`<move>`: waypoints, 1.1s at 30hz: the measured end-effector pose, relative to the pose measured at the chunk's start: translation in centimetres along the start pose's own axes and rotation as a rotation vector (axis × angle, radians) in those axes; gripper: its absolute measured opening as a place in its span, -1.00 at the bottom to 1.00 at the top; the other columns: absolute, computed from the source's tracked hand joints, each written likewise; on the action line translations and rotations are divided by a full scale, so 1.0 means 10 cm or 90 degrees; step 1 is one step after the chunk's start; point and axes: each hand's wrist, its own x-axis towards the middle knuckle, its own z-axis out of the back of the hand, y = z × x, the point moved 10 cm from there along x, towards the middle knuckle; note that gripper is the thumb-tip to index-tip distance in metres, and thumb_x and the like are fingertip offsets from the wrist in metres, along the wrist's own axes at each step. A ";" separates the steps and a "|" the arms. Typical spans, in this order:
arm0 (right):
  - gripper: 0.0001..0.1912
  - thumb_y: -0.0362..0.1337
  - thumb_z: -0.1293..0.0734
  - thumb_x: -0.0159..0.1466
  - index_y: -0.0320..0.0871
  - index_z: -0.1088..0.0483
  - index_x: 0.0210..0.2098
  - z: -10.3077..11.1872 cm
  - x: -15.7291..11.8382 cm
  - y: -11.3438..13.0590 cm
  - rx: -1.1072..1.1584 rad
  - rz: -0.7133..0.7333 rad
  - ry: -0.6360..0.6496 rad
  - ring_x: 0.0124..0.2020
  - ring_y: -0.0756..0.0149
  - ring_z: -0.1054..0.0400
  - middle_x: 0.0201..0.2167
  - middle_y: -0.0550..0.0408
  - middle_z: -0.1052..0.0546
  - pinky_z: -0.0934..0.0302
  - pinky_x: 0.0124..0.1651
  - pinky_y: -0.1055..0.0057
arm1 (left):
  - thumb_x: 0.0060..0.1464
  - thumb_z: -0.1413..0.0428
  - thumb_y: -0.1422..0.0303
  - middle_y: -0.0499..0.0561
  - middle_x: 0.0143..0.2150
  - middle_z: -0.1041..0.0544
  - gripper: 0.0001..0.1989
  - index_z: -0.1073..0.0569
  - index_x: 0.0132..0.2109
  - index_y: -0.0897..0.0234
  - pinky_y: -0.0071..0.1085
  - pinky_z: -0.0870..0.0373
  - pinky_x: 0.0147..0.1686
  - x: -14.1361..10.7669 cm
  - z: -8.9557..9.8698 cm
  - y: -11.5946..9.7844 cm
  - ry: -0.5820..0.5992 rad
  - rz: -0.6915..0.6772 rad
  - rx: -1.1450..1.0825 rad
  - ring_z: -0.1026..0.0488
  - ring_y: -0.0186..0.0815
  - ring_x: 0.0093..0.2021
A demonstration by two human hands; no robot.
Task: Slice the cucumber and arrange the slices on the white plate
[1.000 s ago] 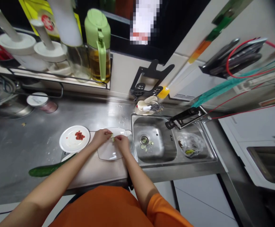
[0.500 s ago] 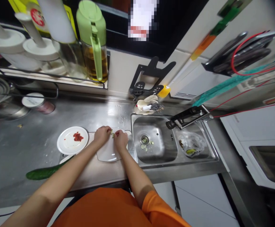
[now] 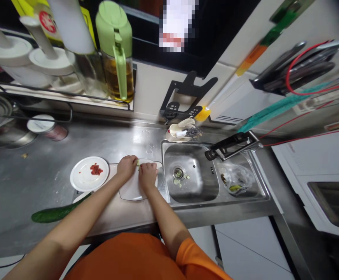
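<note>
Over a white rounded-square plate [image 3: 131, 191] my left hand [image 3: 127, 166] is closed, thumb and fingertips pinching a thin pale-green cucumber slice [image 3: 138, 162]. Beside it, my right hand [image 3: 148, 174] is lowered to the plate, palm down, fingers bent together at a green bit of slice partly hidden under the fingertips. The plate rests on a pale cutting board [image 3: 111, 210]. A whole dark-green cucumber [image 3: 49, 214] lies left of my left forearm. A round white plate [image 3: 80, 177] with chopped red pieces [image 3: 96, 169] stands left of the hands.
Right of the board is a steel sink [image 3: 200, 186] with several cucumber slices near its drain. A plastic bag [image 3: 239, 179] lies in the smaller basin, under the black faucet [image 3: 224, 147]. A shelf behind holds a green-lidded oil bottle [image 3: 118, 74]. A lidded tub [image 3: 47, 126] stands at left.
My right hand has turned palm down and lowered, its fingers now over the plate. My left hand has barely moved. The view has shifted very slightly.
</note>
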 end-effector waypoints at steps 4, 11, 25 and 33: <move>-0.80 -0.32 -0.16 0.33 -0.09 -0.42 -0.23 -0.06 -0.18 0.12 -0.046 0.109 -0.025 -0.07 0.14 -0.08 -0.14 -0.02 -0.44 0.01 -0.21 0.27 | 0.13 0.02 0.32 0.07 -0.23 -0.55 -0.77 -0.51 -0.18 0.23 -0.39 -0.29 -0.19 0.00 -0.01 -0.01 -0.001 0.002 0.007 -0.44 -0.24 -0.20; -0.74 -0.33 -0.11 0.34 -0.09 -0.39 -0.10 -0.12 -0.25 0.13 -0.087 0.136 0.001 0.00 0.10 -0.06 -0.05 -0.05 -0.42 -0.01 -0.19 0.25 | 0.13 0.04 0.33 0.08 -0.23 -0.55 -0.75 -0.52 -0.19 0.25 -0.39 -0.30 -0.16 -0.01 0.02 -0.04 0.000 0.004 0.008 -0.44 -0.25 -0.20; -0.74 -0.30 -0.14 0.33 -0.05 -0.40 -0.06 0.05 -0.33 0.07 -0.025 0.101 0.011 0.00 0.10 -0.05 -0.01 -0.02 -0.41 0.00 -0.13 0.22 | 0.11 0.02 0.31 0.04 -0.21 -0.57 -0.76 -0.51 -0.18 0.25 -0.42 -0.30 -0.13 -0.12 0.39 0.12 -0.075 0.008 -0.059 -0.46 -0.27 -0.19; -0.77 -0.30 -0.19 0.30 -0.02 -0.44 -0.13 0.14 -0.75 -0.04 -0.011 0.094 0.008 -0.03 0.12 -0.06 -0.02 0.05 -0.44 0.03 -0.18 0.27 | 0.10 0.04 0.26 0.04 -0.16 -0.55 -0.72 -0.51 -0.16 0.20 -0.42 -0.30 -0.15 -0.86 0.77 0.87 -0.088 0.100 0.046 -0.45 -0.22 -0.16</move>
